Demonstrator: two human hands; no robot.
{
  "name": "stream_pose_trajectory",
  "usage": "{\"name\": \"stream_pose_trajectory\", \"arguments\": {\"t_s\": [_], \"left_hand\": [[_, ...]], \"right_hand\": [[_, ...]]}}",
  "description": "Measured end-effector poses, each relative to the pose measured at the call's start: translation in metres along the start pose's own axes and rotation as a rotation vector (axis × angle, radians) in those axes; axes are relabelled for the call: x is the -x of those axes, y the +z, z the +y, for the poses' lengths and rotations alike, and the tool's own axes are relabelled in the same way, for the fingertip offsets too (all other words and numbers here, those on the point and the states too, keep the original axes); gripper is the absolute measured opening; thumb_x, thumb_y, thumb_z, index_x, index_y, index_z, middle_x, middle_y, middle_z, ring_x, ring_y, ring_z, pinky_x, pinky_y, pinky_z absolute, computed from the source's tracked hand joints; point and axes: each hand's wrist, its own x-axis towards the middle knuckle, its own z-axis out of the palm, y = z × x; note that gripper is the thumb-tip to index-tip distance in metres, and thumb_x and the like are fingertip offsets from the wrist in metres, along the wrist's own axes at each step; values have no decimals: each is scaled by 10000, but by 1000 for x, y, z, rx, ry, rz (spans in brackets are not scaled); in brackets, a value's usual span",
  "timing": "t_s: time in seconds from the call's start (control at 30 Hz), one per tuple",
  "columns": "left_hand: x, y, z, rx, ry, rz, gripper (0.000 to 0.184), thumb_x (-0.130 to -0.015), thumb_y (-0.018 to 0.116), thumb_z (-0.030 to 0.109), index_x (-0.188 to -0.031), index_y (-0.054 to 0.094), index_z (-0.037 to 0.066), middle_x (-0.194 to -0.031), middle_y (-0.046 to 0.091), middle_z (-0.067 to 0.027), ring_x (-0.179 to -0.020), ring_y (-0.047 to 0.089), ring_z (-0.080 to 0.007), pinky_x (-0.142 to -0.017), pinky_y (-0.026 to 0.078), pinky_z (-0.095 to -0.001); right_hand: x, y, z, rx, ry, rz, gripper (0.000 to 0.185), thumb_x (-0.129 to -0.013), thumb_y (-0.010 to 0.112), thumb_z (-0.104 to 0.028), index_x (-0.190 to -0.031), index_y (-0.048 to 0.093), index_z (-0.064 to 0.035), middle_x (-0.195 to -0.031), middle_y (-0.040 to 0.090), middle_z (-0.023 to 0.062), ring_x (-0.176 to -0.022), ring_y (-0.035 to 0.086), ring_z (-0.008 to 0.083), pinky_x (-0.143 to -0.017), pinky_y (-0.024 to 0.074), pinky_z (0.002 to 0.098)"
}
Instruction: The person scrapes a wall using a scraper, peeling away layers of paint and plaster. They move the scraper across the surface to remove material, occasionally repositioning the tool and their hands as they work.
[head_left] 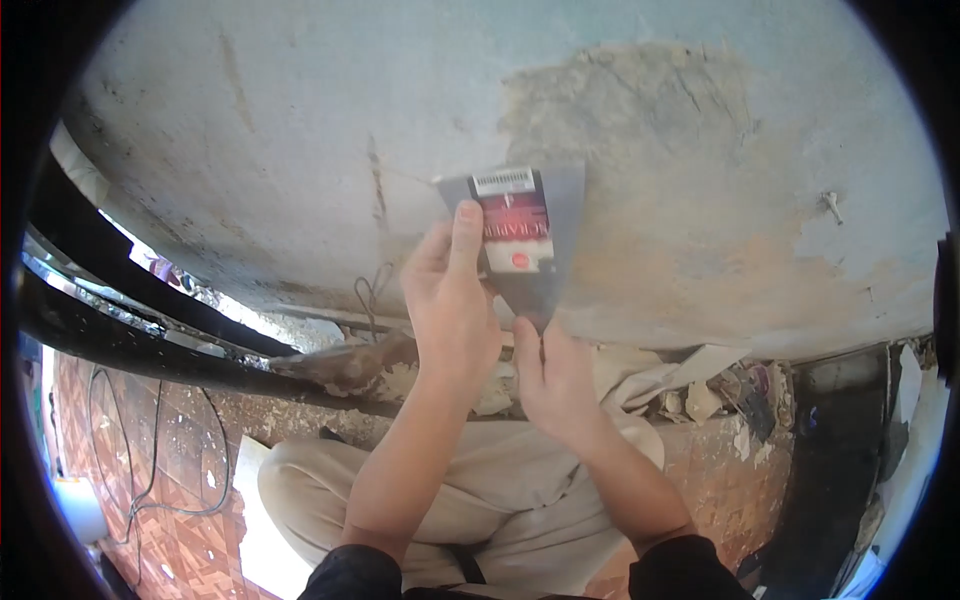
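Observation:
A wide, flat scraper (566,225) with a grey blade is held upright in front of the wall. On its blade is a dark red and white label (518,228) with the word SCRAPER and a barcode. My left hand (455,310) grips the blade's left edge, its thumb lying on the front by the label and its fingers behind. Lower down, my right hand (556,385) is closed around the narrow end of the scraper, hiding the handle. Both hands are in front of my crossed legs.
Behind the scraper stands a stained wall (300,120) with a rough bare patch (630,105) and a screw-like peg (832,207). Dark pipes (150,345) run along the left. Peeled debris (705,395) lies at the wall's foot. A cable (135,500) crosses the parquet-patterned floor (190,540).

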Motion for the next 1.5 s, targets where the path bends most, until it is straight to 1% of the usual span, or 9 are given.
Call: {"name": "stream_pose_trajectory", "arguments": {"t_s": [0.3, 0.47, 0.6, 0.7, 0.77, 0.93, 1.27, 1.4, 1.5], "left_hand": [[-10, -10, 12, -253, 7, -19, 307, -959, 618, 263, -845, 676, -16, -719, 646, -12, -638, 530, -46, -549, 401, -225], [-9, -10, 27, -431, 84, 34, 307, -942, 639, 242, -799, 675, -27, -654, 636, -4, -614, 474, -18, -527, 351, -214], [-10, -10, 35, -536, 147, 3, 295, -936, 647, 221, -796, 673, -37, -637, 641, -7, -600, 483, -18, -522, 357, -216], [-11, -12, 29, -417, 62, -35, 293, -954, 625, 246, -836, 690, -13, -702, 671, -24, -637, 538, -29, -540, 399, -212], [-8, -4, 22, -242, -30, -67, 293, -966, 607, 268, -873, 693, 4, -761, 686, -34, -670, 578, -49, -572, 445, -220], [-6, 5, 16, 215, -260, -195, 307, -993, 550, 316, -1013, 677, 38, -927, 705, -61, -776, 670, -125, -683, 562, -281], [-9, 2, 19, 329, -317, -226, 298, -1013, 502, 296, -1014, 658, 43, -924, 710, -95, -800, 698, -174, -666, 596, -337], [-11, -5, 15, 5, -184, -92, 269, -999, 540, 267, -955, 670, 35, -890, 705, -77, -731, 676, -145, -635, 575, -311], [-9, -16, 18, -313, -29, -55, 257, -991, 560, 255, -928, 675, 34, -871, 700, -63, -710, 661, -130, -626, 560, -292]], "right_hand": [[-1, 18, 2, -157, 235, -53, 238, -1012, 471, -188, -900, 489, 22, -534, 535, 153, -434, 549, 265, -424, 382, 369], [6, 45, -20, -849, 568, -153, 343, -1062, 316, -303, -826, 395, -67, -550, 329, -25, -413, 352, 84, -378, 280, 262], [8, 54, -29, -1015, 555, -147, 356, -1064, 303, -310, -822, 394, -66, -553, 303, -25, -420, 327, 80, -378, 266, 255], [11, 46, -16, -862, 514, -108, 236, -1044, 415, -255, -932, 452, -50, -562, 428, 22, -451, 444, 119, -412, 344, 300], [7, 16, -4, 48, 236, -13, 231, -1013, 488, -214, -896, 508, -15, -537, 495, 118, -435, 500, 221, -428, 364, 372], [-4, -44, -55, 398, 132, 4, 195, -966, 552, -151, -916, 557, 37, -568, 526, 185, -471, 516, 368, -465, 379, 411], [-12, -45, -75, 655, 66, -7, 183, -960, 550, -141, -930, 567, 39, -597, 545, 219, -554, 562, 419, -499, 406, 453], [-5, -18, -25, 235, 134, 8, 189, -971, 540, -153, -925, 548, 29, -615, 566, 200, -507, 557, 367, -491, 419, 424], [8, 34, 4, 451, -247, 159, 209, -982, 532, -168, -901, 531, 25, -606, 556, 176, -482, 546, 307, -481, 415, 401]]}}
